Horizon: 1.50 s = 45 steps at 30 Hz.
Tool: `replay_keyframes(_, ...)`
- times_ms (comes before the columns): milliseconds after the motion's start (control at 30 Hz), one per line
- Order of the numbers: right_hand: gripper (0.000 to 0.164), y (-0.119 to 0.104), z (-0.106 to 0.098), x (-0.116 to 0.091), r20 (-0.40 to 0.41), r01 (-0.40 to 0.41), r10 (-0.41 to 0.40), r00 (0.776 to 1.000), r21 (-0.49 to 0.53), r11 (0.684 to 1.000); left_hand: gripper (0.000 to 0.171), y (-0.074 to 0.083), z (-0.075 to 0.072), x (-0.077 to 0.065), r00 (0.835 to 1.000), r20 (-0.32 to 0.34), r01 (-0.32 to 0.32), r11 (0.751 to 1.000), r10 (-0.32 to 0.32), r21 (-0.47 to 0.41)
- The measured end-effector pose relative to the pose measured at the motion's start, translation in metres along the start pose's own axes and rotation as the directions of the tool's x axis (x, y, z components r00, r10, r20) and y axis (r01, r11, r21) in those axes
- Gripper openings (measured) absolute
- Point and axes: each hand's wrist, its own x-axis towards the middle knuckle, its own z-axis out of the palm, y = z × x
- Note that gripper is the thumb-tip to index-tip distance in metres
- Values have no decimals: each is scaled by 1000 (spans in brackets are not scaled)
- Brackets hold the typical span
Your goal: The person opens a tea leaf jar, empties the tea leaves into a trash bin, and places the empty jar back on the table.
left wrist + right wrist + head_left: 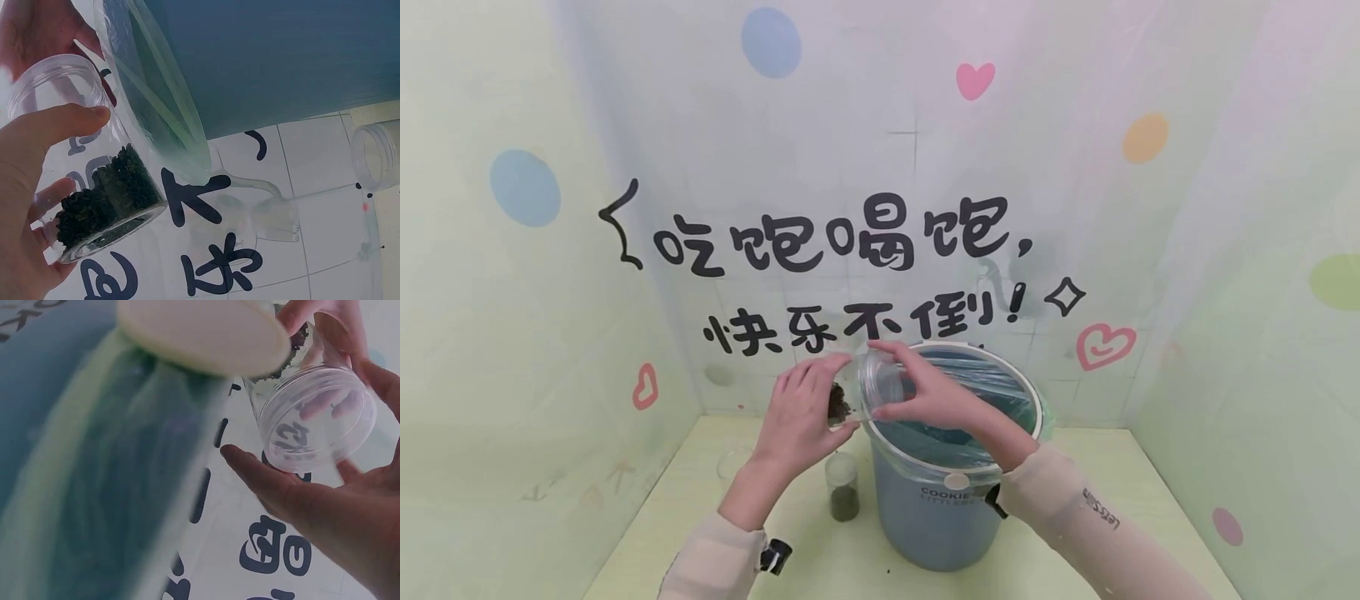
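The left hand (805, 408) holds a clear cylindrical jar (103, 147) from its 9 o'clock side in the head view, thumb and fingers wrapped round the body. The jar tilts at the 10 o'clock edge of a blue bin (936, 525), mouth end towards 3 o'clock, with dark dried leaves (115, 200) at its base end. The right hand (936, 396) frames the mouth end, thumb and fingers set wide — whether they grip it, I cannot tell. A green plastic bag (1000, 383) lines the bin. On the pale table (1120, 500), at the bin's 9 o'clock, a 2nd jar (844, 500) stands upright — dark contents inside.
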Motion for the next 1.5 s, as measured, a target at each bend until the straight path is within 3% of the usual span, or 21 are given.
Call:
replay_keyframes(167,83,-5,4,1,-48,-197,199,979,27,980,91,0,0,0,1000,-11,-6,1000,6,8)
replay_keyframes(300,75,-5,6,4,-64,-248,252,966,68,966,91,0,0,1,1000,-10,-15,1000,15,16)
replay_keyframes(433,74,-4,5,3,-70,-215,218,973,48,975,92,1,0,1,1000,-13,-18,1000,19,17)
replay_keyframes(700,76,-3,1,-1,-53,-48,46,998,-30,998,93,1,1,2,1000,-8,-21,1000,21,7)
replay_keyframes(933,78,-1,-1,-2,-17,56,-56,998,9,998,93,2,0,4,1000,-6,-21,1000,21,5)
replay_keyframes(1000,79,-1,-1,-2,-19,43,-43,999,-1,999,92,2,0,4,1000,-8,-24,1000,24,6)
replay_keyframes(1133,81,-4,0,-3,-58,-70,68,996,-26,997,92,2,1,4,1000,-13,-27,1000,27,5)
replay_keyframes(1300,76,-6,1,-2,-89,-220,220,971,17,975,92,3,2,3,999,-9,-32,999,32,15)
replay_keyframes(1400,72,-5,1,-2,-89,-241,243,966,36,970,94,3,3,3,999,-4,-37,999,37,21)
replay_keyframes(1500,72,-4,-1,-4,-89,-195,196,977,22,981,94,3,4,2,999,-7,-42,999,42,21)
